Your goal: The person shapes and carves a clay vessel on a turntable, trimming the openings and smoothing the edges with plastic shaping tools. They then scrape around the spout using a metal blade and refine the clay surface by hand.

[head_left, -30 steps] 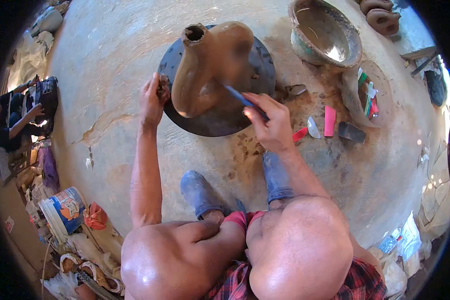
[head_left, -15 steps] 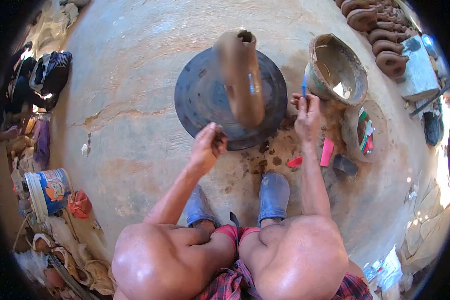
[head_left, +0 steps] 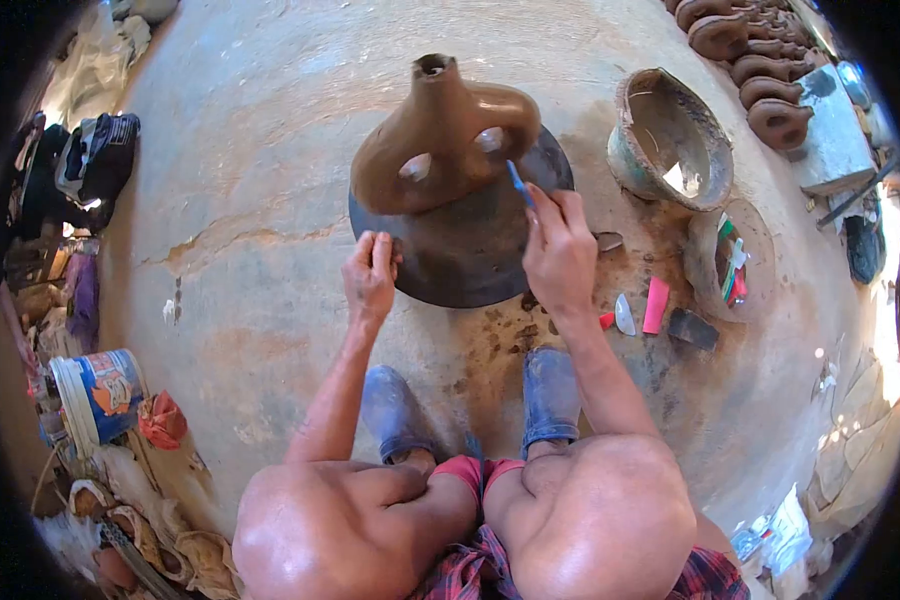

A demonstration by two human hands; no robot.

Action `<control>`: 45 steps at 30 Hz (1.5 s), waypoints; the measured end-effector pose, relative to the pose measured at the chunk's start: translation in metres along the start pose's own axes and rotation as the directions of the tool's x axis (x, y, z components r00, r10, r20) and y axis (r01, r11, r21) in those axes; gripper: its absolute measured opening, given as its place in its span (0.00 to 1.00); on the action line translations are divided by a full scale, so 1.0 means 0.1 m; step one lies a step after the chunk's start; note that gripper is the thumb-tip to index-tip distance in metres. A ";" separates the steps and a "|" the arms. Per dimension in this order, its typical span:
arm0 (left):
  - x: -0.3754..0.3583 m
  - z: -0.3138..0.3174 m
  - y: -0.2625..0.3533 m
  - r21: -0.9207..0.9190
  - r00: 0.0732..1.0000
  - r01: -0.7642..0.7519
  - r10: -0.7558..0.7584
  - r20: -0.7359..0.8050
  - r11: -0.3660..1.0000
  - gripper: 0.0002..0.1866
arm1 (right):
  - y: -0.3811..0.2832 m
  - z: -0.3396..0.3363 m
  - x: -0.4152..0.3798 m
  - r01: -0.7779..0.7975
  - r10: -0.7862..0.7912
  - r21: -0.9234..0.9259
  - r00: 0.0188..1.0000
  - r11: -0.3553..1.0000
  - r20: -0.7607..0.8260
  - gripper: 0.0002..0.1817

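Clay vessel (head_left: 454,125) stood on disc (head_left: 460,262)
Right hand (head_left: 562,252) clamped blue tool (head_left: 516,180); left hand (head_left: 370,280) (near the rim) pinched dark lump (head_left: 397,248).

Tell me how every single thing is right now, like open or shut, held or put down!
Clay pot: upright, mouth open, two holes showing.
Black wheel: under the pot; spinning or not, I can't tell.
Basin: open, shiny inside.
Blue tool: held, tip near the pot.
Right hand: closed on the blue tool.
Left hand: fingers pinched on a dark lump.
Pink strip: put down on the floor.
Red bag: crumpled.
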State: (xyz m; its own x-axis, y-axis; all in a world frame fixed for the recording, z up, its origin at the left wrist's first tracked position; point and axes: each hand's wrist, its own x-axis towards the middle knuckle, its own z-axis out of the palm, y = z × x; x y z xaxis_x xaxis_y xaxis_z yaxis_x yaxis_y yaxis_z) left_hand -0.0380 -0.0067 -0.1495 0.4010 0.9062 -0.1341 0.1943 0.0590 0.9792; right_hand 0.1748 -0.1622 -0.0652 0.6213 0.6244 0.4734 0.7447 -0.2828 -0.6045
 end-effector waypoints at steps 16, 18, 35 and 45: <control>-0.14 0.07 0.13 -0.097 0.995 0.021 -0.011 0.101 0.995 0.17 | -0.09 0.38 0.40 -0.163 0.138 0.164 0.978 0.973 0.153 0.13; -0.14 0.08 0.13 -0.055 0.998 0.036 -0.033 0.052 0.998 0.17 | -0.13 0.37 0.41 -0.176 0.144 0.276 0.981 0.945 0.131 0.12; -0.16 0.03 0.05 -0.204 0.998 0.041 -0.050 -0.039 0.978 0.06 | -0.01 0.42 0.45 -0.301 0.318 0.502 0.947 0.811 0.052 0.07; -0.11 0.07 0.12 -0.155 0.996 -0.072 0.080 0.044 0.985 0.48 | -0.17 0.20 0.74 -0.147 0.147 0.392 0.989 0.908 0.028 0.07</control>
State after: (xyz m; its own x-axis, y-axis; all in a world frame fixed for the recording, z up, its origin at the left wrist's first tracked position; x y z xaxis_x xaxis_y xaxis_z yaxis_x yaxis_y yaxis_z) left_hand -0.0340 -0.0187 -0.1373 0.4543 0.8887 -0.0621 0.0236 0.0577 0.9981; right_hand 0.2034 -0.0967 -0.0322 0.7171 0.5964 0.3607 0.4901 -0.0634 -0.8694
